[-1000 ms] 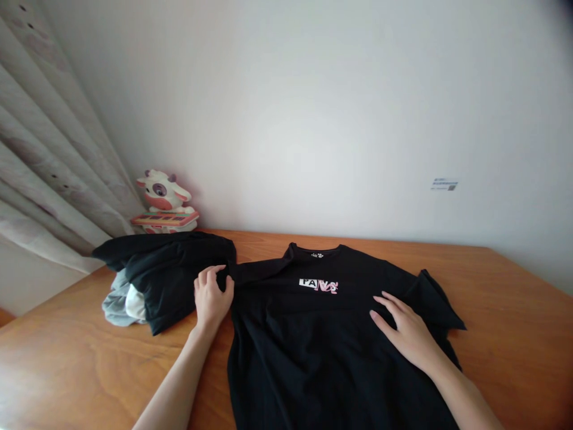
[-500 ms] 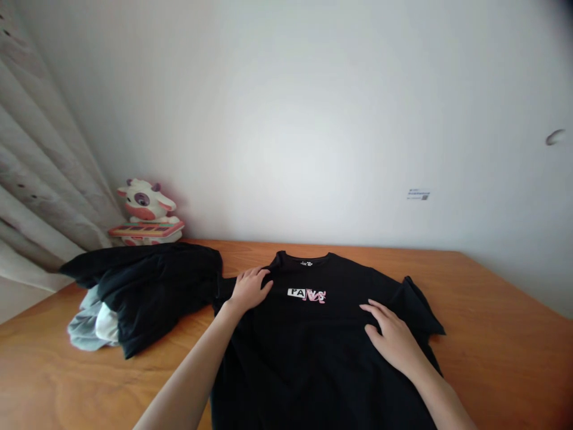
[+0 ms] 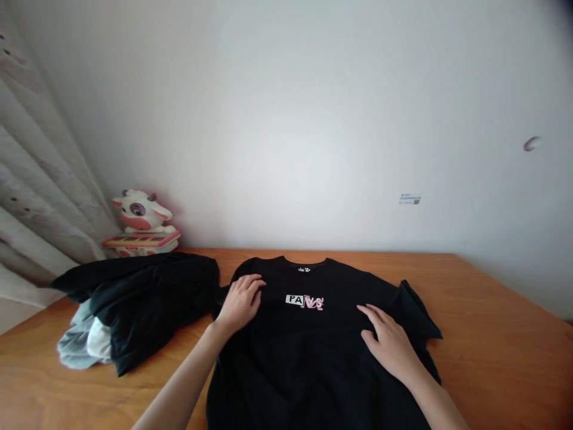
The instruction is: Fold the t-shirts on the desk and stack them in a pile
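A black T-shirt (image 3: 304,352) lies spread face up on the wooden table, its neckline at the far side. White and pink lettering reading "PAWS" (image 3: 304,301) crosses the chest. My left hand (image 3: 242,301) rests on the shirt's left shoulder, fingers extended and holding nothing. On the right side of the chest lies my right hand (image 3: 387,340), with thumb and fingers apart. The shirt's right sleeve (image 3: 416,310) sticks out beyond that hand, its edge slightly raised. Part of the left sleeve is hidden behind my left hand.
Left of the shirt is a heap of black clothes (image 3: 156,304) with grey and white cloth (image 3: 85,340) under it. A toy cow with a keyboard (image 3: 142,221) stands at the back left, by a curtain (image 3: 40,197). The table (image 3: 492,334) meets a white wall behind.
The left shoulder of the shirt now lies farther out and smoother. My left hand has shifted slightly left and nearer me; my right hand stays almost in place. The view has tilted a little.
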Available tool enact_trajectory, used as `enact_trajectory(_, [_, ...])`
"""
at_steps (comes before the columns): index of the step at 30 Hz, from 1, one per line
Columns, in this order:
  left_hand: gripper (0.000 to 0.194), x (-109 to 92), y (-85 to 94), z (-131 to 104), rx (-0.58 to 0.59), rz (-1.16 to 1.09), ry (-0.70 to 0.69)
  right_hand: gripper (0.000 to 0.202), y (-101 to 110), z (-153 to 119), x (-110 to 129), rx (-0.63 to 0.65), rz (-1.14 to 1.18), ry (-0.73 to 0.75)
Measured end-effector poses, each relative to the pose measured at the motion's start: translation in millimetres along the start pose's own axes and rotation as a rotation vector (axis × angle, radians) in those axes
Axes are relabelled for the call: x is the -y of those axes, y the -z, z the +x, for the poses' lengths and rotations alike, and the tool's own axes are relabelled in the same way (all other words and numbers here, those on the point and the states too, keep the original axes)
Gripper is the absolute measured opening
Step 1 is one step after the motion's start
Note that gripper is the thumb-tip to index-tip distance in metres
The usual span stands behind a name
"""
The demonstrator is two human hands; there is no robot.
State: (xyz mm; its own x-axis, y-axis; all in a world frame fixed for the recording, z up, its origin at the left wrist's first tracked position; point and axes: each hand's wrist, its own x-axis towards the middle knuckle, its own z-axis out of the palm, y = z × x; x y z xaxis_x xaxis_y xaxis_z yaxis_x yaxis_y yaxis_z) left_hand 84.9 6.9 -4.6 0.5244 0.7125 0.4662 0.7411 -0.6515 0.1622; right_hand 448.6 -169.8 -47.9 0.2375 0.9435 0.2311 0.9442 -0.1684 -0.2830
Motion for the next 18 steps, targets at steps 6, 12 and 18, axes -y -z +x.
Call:
enact_trajectory(6, [0.051,-17,-29.0,-37,0.168,-0.045,-0.005,0.057,-9,-3,-1,0.076,-0.093,-0.016])
enact_trajectory(12, [0.057,-19,-15.5,-40,0.277,-0.060,-0.024,0.050,15,6,8,0.204,-0.093,-0.075])
enact_trajectory(18, [0.064,-24,-12.1,-38,0.313,-0.076,0.022,0.065,14,38,56,0.230,-0.162,-0.245])
